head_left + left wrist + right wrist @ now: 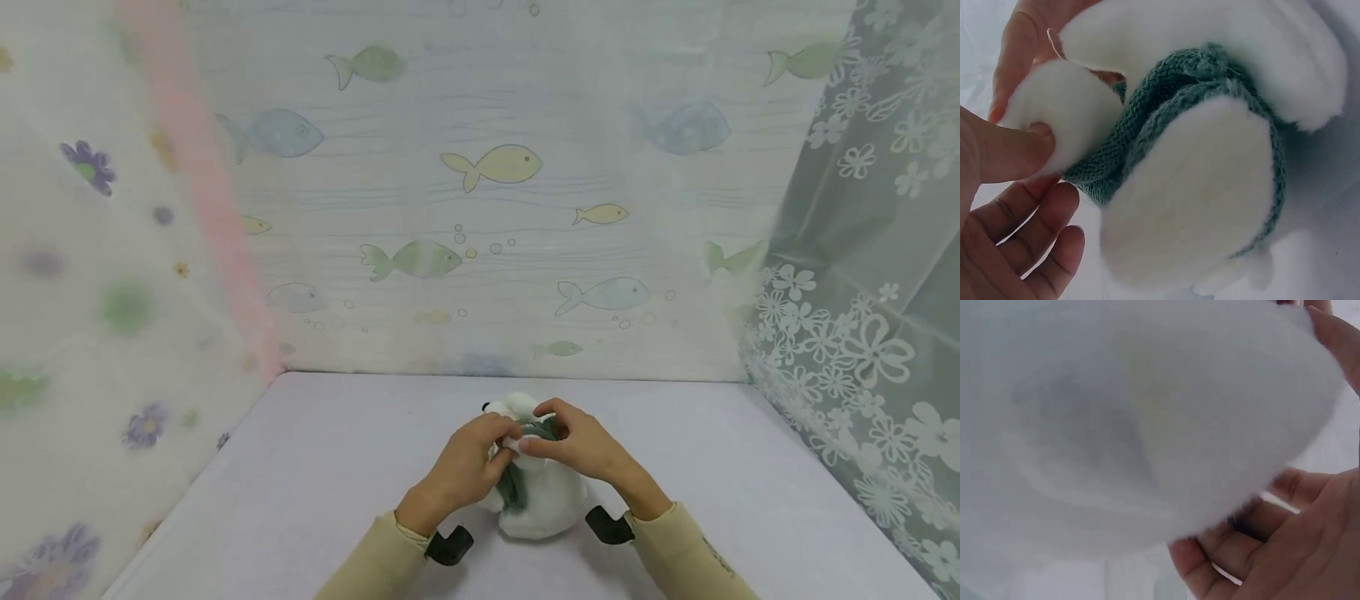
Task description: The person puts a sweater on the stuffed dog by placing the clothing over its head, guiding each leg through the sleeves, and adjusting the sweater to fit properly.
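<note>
A white plush toy [547, 500] with a green knitted garment [513, 490] is held up on the white table. My left hand [463, 463] pinches a rounded white limb of it; in the left wrist view the thumb presses on that limb [1075, 106], beside the edge of the green knit [1141, 131]. From the other side, my right hand [588, 443] grips the toy near the same spot, thumb close to the left fingertips. The right wrist view shows white plush [1235, 412] filling most of the picture, with the right fingers [1229, 550] curled along its underside.
Behind the table [345, 433] hangs a pale curtain with printed fish [502, 164]. A flower-patterned sheet [82, 333] stands at the left, and a grey one with white flowers [870, 350] at the right. Black curved pieces [450, 547] sit at both wrists.
</note>
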`<state>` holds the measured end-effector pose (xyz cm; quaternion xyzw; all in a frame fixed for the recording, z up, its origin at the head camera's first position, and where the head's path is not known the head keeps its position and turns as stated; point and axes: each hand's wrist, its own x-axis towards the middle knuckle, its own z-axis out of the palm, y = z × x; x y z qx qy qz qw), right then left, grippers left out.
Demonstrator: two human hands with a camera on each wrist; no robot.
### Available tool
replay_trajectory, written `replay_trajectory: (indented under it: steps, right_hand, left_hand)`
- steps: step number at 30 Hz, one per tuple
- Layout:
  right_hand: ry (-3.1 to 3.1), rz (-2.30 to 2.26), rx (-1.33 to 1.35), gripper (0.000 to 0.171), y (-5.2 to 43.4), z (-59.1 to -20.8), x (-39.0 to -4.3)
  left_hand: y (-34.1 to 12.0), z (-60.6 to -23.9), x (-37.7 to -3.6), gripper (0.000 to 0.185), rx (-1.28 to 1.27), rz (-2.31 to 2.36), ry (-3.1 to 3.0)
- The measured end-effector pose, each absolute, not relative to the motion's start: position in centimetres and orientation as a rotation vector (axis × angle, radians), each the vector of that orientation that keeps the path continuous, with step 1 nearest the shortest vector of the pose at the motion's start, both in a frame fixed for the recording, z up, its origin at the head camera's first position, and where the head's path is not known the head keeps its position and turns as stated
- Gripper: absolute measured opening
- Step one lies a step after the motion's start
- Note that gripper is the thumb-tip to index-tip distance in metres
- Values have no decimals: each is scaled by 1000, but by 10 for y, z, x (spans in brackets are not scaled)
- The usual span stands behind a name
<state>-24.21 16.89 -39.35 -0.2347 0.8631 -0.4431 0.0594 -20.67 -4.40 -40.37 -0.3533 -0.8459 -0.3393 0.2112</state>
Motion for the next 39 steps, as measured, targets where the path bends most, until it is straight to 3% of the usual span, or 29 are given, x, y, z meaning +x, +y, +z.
replay_trajectory:
  steps: [11, 16, 19, 23, 26, 32, 39]
  right_hand:
    - [2319, -1645, -1045, 46, 164, -396, -238]
    - [2274, -1703, -1120, 47, 163, -398, -237]
    - [2282, -1679, -1147, 51, 163, -397, -237]
    - [2254, -1613, -1180, 57, 165, -396, -237]
    - [2218, -1572, -1202, 62, 165, -395, -236]
    - [2220, -1522, -1257, 66, 164, -392, -233]
    - [2300, -1525, -1308, 63, 162, -379, -223]
  left_hand:
    - [-41, -405, -206, 22, -982, -1014, -2331]
    - [-40, -408, -209, 30, -968, -1124, -2277]
    - [-41, -410, -212, 47, -961, -1163, -2254]
    - [-44, -411, -214, 87, -988, -1220, -2326]
    - [-46, -411, -213, 101, -1024, -1270, -2391]
    - [-46, -410, -214, 102, -1050, -1279, -2419]
    - [-44, -410, -214, 90, -1035, -1277, -2427]
